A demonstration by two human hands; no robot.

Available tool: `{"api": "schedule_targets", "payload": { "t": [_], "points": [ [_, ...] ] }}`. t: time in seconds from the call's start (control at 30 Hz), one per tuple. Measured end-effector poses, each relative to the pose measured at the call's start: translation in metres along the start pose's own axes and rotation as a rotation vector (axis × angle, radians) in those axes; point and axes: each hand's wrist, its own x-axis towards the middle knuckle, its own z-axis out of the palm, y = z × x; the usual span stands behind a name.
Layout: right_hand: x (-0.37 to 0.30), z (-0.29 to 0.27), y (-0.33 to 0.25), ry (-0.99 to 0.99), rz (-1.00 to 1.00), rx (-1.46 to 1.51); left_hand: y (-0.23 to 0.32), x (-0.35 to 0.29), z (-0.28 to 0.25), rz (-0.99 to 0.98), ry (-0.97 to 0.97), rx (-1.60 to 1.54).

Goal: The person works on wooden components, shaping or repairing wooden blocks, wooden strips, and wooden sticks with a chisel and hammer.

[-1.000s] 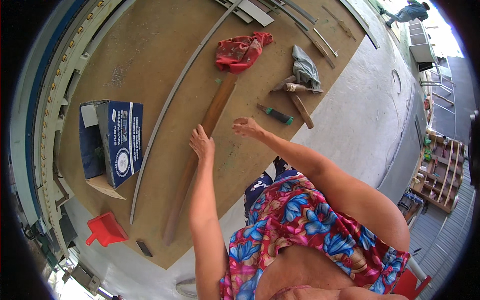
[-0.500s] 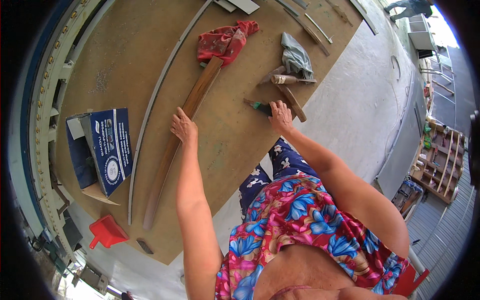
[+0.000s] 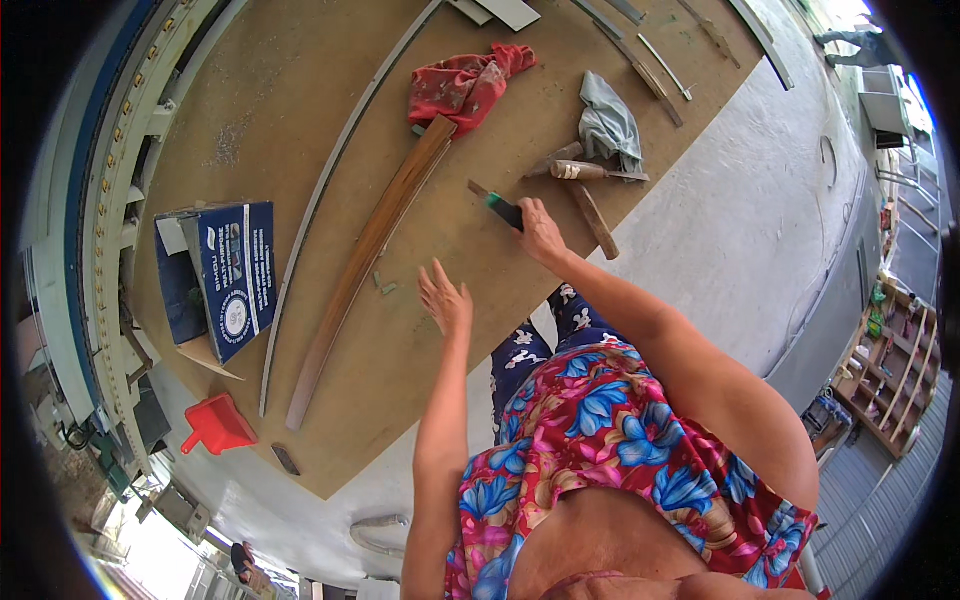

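My right hand grips the black handle of a knife with a green band and a short, dull blade pointing away to the left. My left hand is empty, fingers stretched out above the brown table. Left of it lies a long wooden strip, and small green scraps sit between strip and hand. Just beyond my right hand are a hammer and, across it, a wooden-handled tool with a flat metal blade.
A red cloth touches the strip's far end; a grey cloth lies at the far right. A thin metal strip, a blue carton and a red dustpan are to the left. The table ends near my legs.
My left hand has let go of the wooden strip and moved right, toward me. My right hand has lifted the knife and shifted slightly left. Green scraps now show beside the strip.
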Motion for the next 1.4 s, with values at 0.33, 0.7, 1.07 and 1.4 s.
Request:
{"api": "schedule_targets", "payload": {
  "t": [0.33, 0.7, 1.07, 1.4],
  "points": [
    [0.046, -0.069, -0.017, 0.299, -0.240, 0.076, 0.025, -0.050, 0.040, -0.008, -0.083, -0.126],
    [0.110, -0.176, 0.142, 0.382, 0.038, -0.468, 0.105, -0.002, 0.003, 0.065, -0.139, -0.309],
    [0.151, -0.175, -0.031, 0.606, -0.049, 0.468, 0.018, 0.089, -0.049, -0.171, 0.190, 0.003],
    [0.093, -0.017, -0.106, 0.159, -0.278, 0.267, -0.108, 0.121, -0.069, -0.211, -0.015, 0.147]
  ]
}}
